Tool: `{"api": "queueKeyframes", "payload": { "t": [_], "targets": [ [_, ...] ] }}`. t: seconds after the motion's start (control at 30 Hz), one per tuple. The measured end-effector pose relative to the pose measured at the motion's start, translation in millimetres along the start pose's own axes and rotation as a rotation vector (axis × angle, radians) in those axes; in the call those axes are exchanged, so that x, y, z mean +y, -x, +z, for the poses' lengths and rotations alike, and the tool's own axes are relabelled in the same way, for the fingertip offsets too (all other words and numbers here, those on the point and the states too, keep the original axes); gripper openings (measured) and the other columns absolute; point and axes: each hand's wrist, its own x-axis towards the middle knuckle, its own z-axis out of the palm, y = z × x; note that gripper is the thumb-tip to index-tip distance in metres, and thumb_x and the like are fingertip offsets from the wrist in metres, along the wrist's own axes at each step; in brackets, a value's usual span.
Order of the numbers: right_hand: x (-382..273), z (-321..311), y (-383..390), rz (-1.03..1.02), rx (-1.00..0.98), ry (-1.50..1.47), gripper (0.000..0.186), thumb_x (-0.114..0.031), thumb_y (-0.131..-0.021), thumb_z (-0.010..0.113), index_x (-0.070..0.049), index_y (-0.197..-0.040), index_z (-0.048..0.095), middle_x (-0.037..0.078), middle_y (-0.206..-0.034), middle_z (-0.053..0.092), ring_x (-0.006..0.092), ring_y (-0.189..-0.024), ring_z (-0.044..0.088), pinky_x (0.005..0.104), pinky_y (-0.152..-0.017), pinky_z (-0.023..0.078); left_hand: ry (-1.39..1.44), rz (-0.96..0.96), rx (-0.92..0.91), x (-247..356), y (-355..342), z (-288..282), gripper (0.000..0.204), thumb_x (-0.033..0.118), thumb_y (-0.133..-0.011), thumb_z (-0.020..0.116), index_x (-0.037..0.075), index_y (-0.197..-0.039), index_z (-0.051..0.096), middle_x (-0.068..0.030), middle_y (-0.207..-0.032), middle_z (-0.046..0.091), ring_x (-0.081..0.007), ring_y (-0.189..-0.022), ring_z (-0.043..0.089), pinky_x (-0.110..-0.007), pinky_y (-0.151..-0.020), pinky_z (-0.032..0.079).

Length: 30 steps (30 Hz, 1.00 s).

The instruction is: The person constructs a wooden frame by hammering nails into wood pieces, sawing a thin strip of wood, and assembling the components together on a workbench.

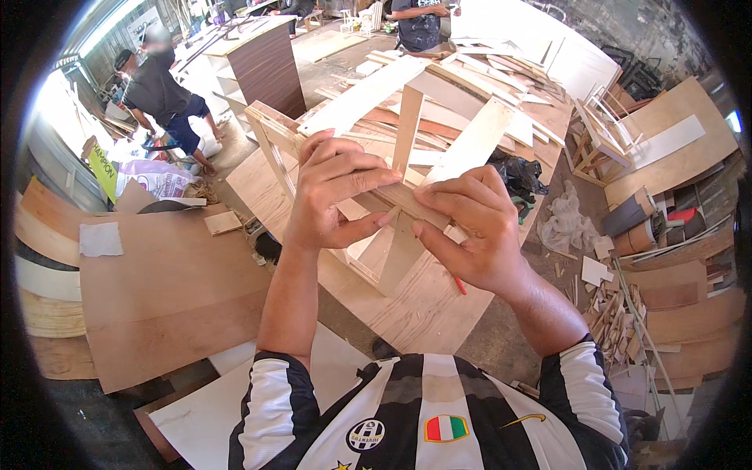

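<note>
Over the tan plywood tabletop (427, 313) I've got left hand (333, 192) and right hand (476, 215) pinching a narrow brown wooden strip (403, 199), uneven pressure could knock it crooked

Illumination bright; left-side opening (56, 117) overexposed, glare noted. Boards (51, 315) at left bow under fisheye distortion; periphery vignetted black.

One fisheye view looks down from the head, near the hands (329, 192). The shirt (439, 392) fills six o'clock; the worktop (439, 313) runs toward one.
</note>
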Motion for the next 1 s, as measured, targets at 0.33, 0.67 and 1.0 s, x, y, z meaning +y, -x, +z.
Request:
{"api": "queueKeyframes", "payload": {
  "t": [0.33, 0.67, 1.0],
  "targets": [
    [2.4, -0.9, -0.1, 0.058, 0.032, -0.045, 0.029, -0.007, -0.076, 0.085, -0.005, -0.105, 0.082, 0.007, -0.1, 0.075, 0.0269, -0.09, 0.062, 0.0368, -0.08, 0.053, -0.057, 0.002, -0.028, 5.8, -3.3, -2.1, 0.04, 0.038, -0.069, 0.086, 0.019, -0.103, 0.086, 0.0025, -0.096, 0.075, -0.0221, -0.101, 0.064, -0.044, -0.117, 0.028],
    [0.8, -53.5, 17.1, -0.005, 0.117, -0.108, 0.025, -0.005, -0.075, 0.085, -0.007, -0.1, 0.082, 0.005, -0.097, 0.076, 0.0229, -0.081, 0.061, 0.0349, -0.074, 0.049, -0.217, 0.012, -0.001, 81.2, -35.9, 5.1, 0.038, 0.039, -0.071, 0.084, 0.016, -0.101, 0.086, 0.0015, -0.093, 0.075, -0.0207, -0.091, 0.065, -0.036, -0.093, 0.043],
    [75.5, -130.5, 102.8, 0.328, 0.185, -0.388, 0.022, -0.007, -0.076, 0.084, -0.002, -0.098, 0.081, 0.008, -0.093, 0.077, 0.0166, -0.083, 0.064, 0.0308, -0.075, 0.049, -0.098, -0.237, -0.062, 162.7, -58.3, 130.1, 0.031, 0.017, -0.076, 0.085, 0.003, -0.104, 0.082, -0.0101, -0.095, 0.077, -0.0264, -0.084, 0.069, -0.037, -0.078, 0.052]
  ]
}}
